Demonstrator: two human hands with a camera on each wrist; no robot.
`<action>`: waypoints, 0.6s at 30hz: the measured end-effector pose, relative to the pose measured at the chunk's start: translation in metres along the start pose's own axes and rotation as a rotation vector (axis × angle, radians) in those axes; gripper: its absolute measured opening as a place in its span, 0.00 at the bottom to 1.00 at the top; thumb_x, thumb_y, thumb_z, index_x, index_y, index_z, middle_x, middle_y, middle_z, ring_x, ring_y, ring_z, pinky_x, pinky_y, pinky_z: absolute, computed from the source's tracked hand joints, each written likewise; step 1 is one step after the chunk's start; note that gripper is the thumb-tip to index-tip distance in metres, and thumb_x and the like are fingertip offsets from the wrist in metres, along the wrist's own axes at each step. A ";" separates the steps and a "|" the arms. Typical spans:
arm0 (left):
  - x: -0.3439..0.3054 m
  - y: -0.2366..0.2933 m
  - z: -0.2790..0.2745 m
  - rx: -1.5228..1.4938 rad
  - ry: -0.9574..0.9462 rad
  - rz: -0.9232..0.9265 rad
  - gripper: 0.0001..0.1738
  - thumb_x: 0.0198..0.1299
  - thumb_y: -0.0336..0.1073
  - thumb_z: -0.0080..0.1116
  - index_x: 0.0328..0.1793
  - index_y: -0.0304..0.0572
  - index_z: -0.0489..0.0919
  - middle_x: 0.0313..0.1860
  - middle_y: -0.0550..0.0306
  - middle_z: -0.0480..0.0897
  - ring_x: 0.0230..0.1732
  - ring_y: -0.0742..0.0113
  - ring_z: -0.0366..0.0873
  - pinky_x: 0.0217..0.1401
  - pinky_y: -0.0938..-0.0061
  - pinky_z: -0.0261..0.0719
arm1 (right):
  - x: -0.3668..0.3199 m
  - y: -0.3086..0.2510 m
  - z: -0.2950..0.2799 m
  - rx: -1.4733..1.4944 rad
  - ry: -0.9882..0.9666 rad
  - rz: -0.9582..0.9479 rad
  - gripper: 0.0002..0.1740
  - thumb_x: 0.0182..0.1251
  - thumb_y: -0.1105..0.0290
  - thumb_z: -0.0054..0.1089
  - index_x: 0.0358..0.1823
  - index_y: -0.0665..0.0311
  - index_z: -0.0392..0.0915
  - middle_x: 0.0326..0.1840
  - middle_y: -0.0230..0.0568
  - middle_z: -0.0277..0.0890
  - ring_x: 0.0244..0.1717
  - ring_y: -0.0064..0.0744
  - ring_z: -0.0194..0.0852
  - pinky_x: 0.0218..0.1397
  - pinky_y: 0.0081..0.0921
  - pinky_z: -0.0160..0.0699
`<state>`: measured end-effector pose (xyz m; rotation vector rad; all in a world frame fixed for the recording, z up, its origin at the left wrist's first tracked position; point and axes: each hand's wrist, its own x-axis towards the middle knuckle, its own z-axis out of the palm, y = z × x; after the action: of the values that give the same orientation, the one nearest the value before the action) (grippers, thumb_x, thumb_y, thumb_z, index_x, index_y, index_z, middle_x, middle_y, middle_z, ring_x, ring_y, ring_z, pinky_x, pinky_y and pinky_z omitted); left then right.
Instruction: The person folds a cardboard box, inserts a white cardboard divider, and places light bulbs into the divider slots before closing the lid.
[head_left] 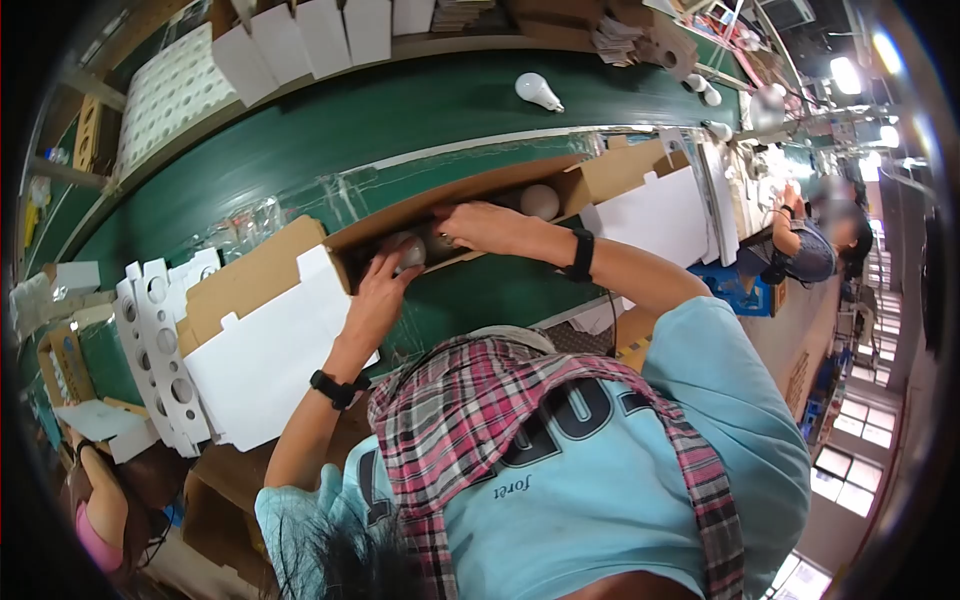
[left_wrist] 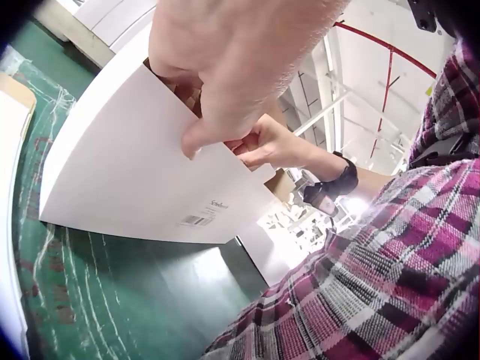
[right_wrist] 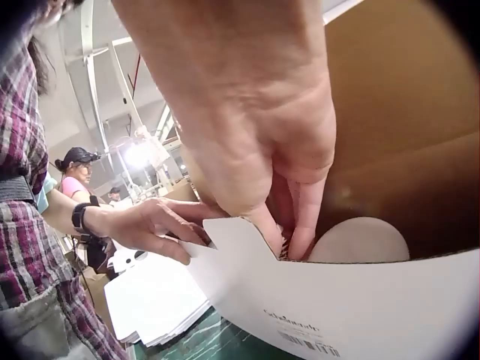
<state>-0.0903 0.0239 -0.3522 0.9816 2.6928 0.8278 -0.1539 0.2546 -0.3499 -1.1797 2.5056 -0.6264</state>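
A long, open cardboard box [head_left: 470, 188] with white outer walls stands in front of the person. My left hand [head_left: 372, 308] lies over its near wall at the left end, thumb outside and fingers inside by a white light bulb [head_left: 411, 254]. In the left wrist view the thumb of the left hand [left_wrist: 240, 82] presses the white wall [left_wrist: 127, 165]. The right hand [head_left: 485, 228] reaches into the middle of the box. Its fingers [right_wrist: 306, 214] close around a ridged screw base of a light bulb, mostly hidden behind the wall. Another round white bulb [right_wrist: 361, 241] sits beside them.
A loose bulb [head_left: 538, 91] lies on the green bench [head_left: 420, 98] beyond the box. At the left stand white card inserts with round holes [head_left: 165, 350]; white cartons [head_left: 320, 40] line the far shelf. Other people [head_left: 805, 240] work at both sides.
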 end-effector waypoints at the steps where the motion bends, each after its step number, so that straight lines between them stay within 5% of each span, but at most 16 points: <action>1: -0.005 -0.003 -0.003 0.021 0.003 -0.010 0.20 0.49 0.22 0.51 0.50 0.40 0.80 0.65 0.48 0.67 0.67 0.49 0.61 0.68 0.63 0.64 | 0.003 -0.002 0.000 0.006 -0.044 0.028 0.08 0.53 0.74 0.54 0.35 0.66 0.76 0.38 0.50 0.75 0.39 0.53 0.77 0.41 0.43 0.77; 4: 0.000 -0.001 0.004 0.001 0.044 0.014 0.16 0.53 0.23 0.52 0.48 0.39 0.80 0.65 0.48 0.68 0.67 0.48 0.62 0.68 0.63 0.64 | -0.008 -0.012 -0.013 -0.041 -0.051 0.110 0.09 0.55 0.72 0.55 0.37 0.65 0.76 0.37 0.48 0.74 0.38 0.51 0.77 0.41 0.42 0.77; 7: 0.001 -0.002 0.007 -0.035 0.067 -0.009 0.22 0.44 0.16 0.47 0.47 0.38 0.80 0.65 0.48 0.68 0.68 0.47 0.61 0.69 0.61 0.63 | -0.028 -0.027 -0.013 -0.058 0.078 0.152 0.11 0.59 0.67 0.55 0.42 0.61 0.75 0.39 0.44 0.71 0.45 0.45 0.74 0.47 0.38 0.76; 10: 0.000 0.000 0.004 -0.070 0.063 0.005 0.15 0.54 0.18 0.47 0.45 0.39 0.78 0.66 0.48 0.66 0.68 0.46 0.60 0.68 0.59 0.63 | -0.044 -0.044 -0.031 0.055 0.320 0.068 0.10 0.61 0.66 0.55 0.43 0.59 0.75 0.42 0.38 0.69 0.48 0.38 0.71 0.45 0.34 0.75; 16: 0.002 0.002 -0.004 0.032 -0.053 0.026 0.18 0.48 0.21 0.58 0.48 0.40 0.77 0.68 0.48 0.63 0.70 0.46 0.57 0.70 0.56 0.58 | -0.086 -0.015 -0.109 0.305 0.780 0.258 0.07 0.62 0.69 0.54 0.37 0.62 0.79 0.34 0.41 0.76 0.39 0.42 0.76 0.43 0.31 0.75; 18: 0.005 0.007 -0.007 0.048 -0.106 0.007 0.19 0.48 0.25 0.61 0.50 0.43 0.77 0.70 0.50 0.61 0.71 0.46 0.54 0.70 0.54 0.56 | -0.102 0.021 -0.143 0.327 0.896 0.274 0.08 0.60 0.71 0.57 0.39 0.66 0.80 0.31 0.42 0.80 0.31 0.33 0.79 0.36 0.26 0.76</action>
<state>-0.0924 0.0282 -0.3421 1.0157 2.6323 0.6943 -0.1678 0.3830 -0.2289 -0.4496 2.9649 -1.6889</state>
